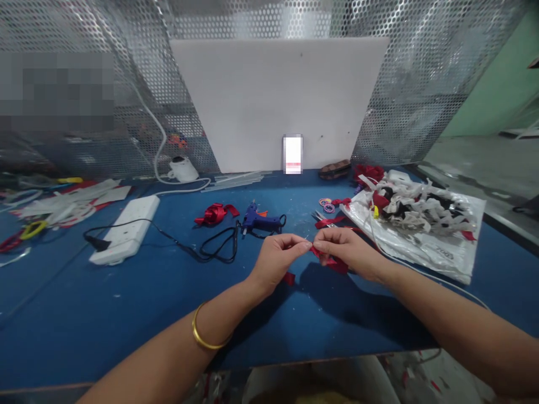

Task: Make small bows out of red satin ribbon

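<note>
My left hand [278, 255] and my right hand [347, 249] meet over the front of the blue table, fingertips pinched together on a piece of red ribbon [338, 266]. One end of the ribbon hangs below my right fingers, and a red end shows under my left hand. A thin pale strand sticks up between the fingertips; I cannot make out what it is. Just beyond my hands lies a blue glue gun [261, 220] with a black cord. Scissors [323, 217] rest past my right hand, beside red ribbon and colored rubber bands [327, 205].
A bundle of red ribbon [214, 214] lies left of the glue gun. A white power strip [126, 230] with a plugged-in cord stands further left. At right, fabric scraps [421, 205] cover a white plastic bag [458, 264]. A phone [293, 154] leans against a white board [278, 95].
</note>
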Tool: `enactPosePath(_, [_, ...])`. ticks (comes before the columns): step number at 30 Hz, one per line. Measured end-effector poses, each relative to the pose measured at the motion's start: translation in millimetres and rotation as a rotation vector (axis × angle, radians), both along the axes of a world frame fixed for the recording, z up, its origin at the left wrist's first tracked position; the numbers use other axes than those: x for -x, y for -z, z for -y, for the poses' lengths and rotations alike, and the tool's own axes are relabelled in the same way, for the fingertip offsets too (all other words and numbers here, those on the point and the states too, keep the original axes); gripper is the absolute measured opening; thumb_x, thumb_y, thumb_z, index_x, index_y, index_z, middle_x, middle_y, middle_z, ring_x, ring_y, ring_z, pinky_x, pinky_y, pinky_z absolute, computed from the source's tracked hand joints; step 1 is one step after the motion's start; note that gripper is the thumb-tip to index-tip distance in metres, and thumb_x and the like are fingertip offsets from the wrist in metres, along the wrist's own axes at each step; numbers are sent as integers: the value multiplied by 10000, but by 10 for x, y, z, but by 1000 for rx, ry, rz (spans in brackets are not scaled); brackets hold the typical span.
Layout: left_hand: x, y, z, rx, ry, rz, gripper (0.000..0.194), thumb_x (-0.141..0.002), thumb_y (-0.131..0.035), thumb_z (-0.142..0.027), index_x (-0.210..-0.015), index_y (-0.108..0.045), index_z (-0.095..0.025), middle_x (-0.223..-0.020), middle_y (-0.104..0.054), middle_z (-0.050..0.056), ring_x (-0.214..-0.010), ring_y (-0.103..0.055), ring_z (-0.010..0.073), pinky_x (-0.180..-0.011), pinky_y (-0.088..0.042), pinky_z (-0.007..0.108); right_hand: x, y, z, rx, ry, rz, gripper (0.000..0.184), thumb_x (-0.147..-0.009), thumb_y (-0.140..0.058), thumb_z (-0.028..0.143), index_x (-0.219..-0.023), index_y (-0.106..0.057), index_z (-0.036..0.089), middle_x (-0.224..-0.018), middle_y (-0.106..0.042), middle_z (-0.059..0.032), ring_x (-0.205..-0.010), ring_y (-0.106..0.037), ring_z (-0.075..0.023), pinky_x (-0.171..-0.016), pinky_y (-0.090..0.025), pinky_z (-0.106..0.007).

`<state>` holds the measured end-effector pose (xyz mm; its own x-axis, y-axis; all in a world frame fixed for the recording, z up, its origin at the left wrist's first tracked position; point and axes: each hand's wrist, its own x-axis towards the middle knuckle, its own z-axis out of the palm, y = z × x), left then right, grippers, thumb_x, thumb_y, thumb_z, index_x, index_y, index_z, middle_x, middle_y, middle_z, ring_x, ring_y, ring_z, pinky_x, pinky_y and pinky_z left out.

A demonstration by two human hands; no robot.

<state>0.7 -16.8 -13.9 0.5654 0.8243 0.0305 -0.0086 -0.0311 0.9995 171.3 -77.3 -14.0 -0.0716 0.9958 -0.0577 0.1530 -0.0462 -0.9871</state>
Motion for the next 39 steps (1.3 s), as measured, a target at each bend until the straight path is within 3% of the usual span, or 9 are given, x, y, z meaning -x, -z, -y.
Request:
enactPosePath(5, [2, -13, 5, 113, -60, 44, 197, -687, -717, -327, -692, -703, -131, -517, -520, -31, -472, -333, 61, -490, -266, 221, -69, -102, 1, 7, -33, -23, 303, -778, -650, 436, -715, -562, 153, -476, -459, 62, -406, -368, -51, -415, -260, -189])
enactPosePath(10, [11, 34, -96, 192, -65, 74, 240, -675, -727, -363, -673, -638, -140, -448, -298, -84, -433, -177, 49, -435, -111, 227, -217, -208, -30, -14, 52, 72, 298, -747, -674, 418, -683, -574, 145, -519, -503, 44, -418, -368, -45, -420, -270, -189])
enactPosePath(16, [11, 78, -124, 200, 45, 12, 373, -744, -638, -502, -784, -691, -135, -694, -602, 37, -626, -498, 116, -567, -364, 225, -216, -195, -30, -10, 35, 111, 282, -766, -652, 410, -696, -582, 147, -556, -526, 33, -420, -400, -45, -415, -294, -187])
enactPosePath(20, [-1, 76, -85, 130, 150, -16, 313, -732, -682, -445, -770, -708, -136, -691, -624, 38, -641, -502, 115, -604, -378, 223, -176, -170, -27, 14, 10, 127, 268, -770, -649, 400, -706, -583, 148, -542, -522, 37, -410, -392, -45, -397, -274, -183])
enactPosePath(28, [-4, 94, -167, 90, -163, 45, 289, -670, -741, -399, -742, -671, -129, -629, -589, -7, -564, -452, 84, -542, -351, 201, -449, -312, -44, -22, 40, 164, 250, -764, -658, 390, -730, -615, 146, -470, -459, 54, -397, -350, -45, -387, -242, -190])
enactPosePath(32, [25, 125, -231, -33, -255, -60, 258, -746, -665, -389, -794, -679, -135, -708, -644, 25, -636, -533, 127, -605, -406, 235, -598, -365, -64, -69, 159, 193, 252, -729, -689, 384, -729, -624, 141, -542, -531, 23, -417, -362, -44, -387, -224, -197])
enactPosePath(35, [46, 127, -230, -347, -273, -234, 193, -808, -584, -284, -906, -701, -166, -932, -683, 69, -882, -593, 207, -824, -437, 331, -545, -336, -67, -96, 139, 236, 241, -747, -664, 380, -717, -618, 146, -535, -512, 28, -438, -378, -53, -409, -241, -199])
enactPosePath(37, [49, 112, -197, -610, -267, -265, 254, -834, -535, -220, -1038, -685, -200, -1122, -645, 72, -1088, -536, 232, -995, -353, 378, -444, -289, -65, -98, 106, 267, 238, -756, -648, 382, -728, -615, 148, -534, -498, 35, -446, -387, -60, -417, -250, -200])
enactPosePath(39, [38, 97, -148, -684, -181, -211, 304, -866, -507, -236, -1136, -644, -219, -1211, -609, 66, -1170, -494, 224, -1045, -313, 369, -327, -228, -62, -107, 75, 277, 234, -760, -635, 380, -740, -612, 148, -543, -493, 38, -452, -388, -63, -426, -258, -201])
